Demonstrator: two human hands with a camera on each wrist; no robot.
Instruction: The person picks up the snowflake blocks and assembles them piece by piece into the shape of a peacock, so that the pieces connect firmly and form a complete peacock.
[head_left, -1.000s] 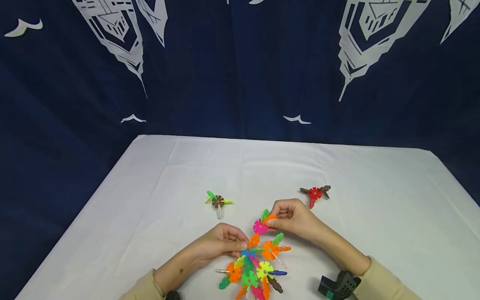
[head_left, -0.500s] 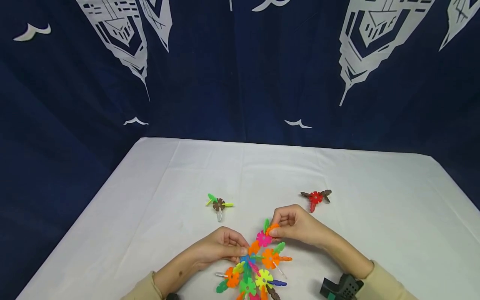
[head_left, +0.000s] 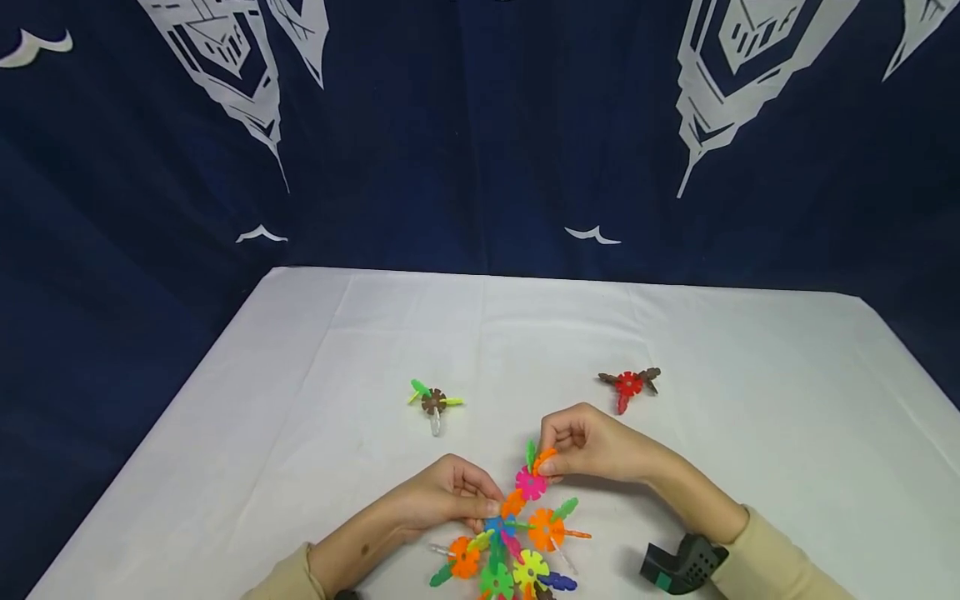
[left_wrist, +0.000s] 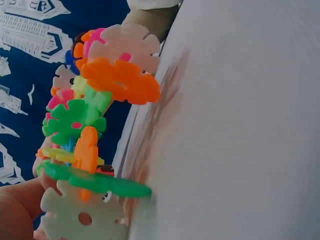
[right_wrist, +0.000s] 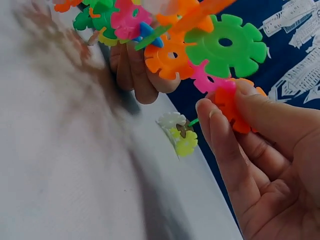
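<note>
Low in the head view, my left hand [head_left: 442, 498] pinches a many-coloured assembly of slotted plastic snowflake discs at its blue disc [head_left: 497, 527]. Green [head_left: 497, 581], yellow [head_left: 531, 568] and orange discs [head_left: 546, 530] branch out below. My right hand [head_left: 600, 446] grips a small cluster by an orange disc [right_wrist: 232, 110], between thumb and fingers. That cluster's pink disc [head_left: 531, 483] meets the assembly's top orange disc [head_left: 513, 502] edge to edge. A green disc [right_wrist: 226, 44] also stands out from the cluster. In the left wrist view, discs hide most of the left hand.
On the white-covered table [head_left: 300, 375] lie two small disc clusters: a brown one with green, yellow and clear discs [head_left: 433, 402] and a red-and-brown one [head_left: 628, 384] farther right. A black device [head_left: 684, 564] sits at the right wrist. A dark blue curtain [head_left: 480, 150] hangs behind.
My right hand has brought its small cluster down toward the left hand, and the pink disc now meets the assembly's orange disc. The left hand keeps its grip; the head view has shifted slightly.
</note>
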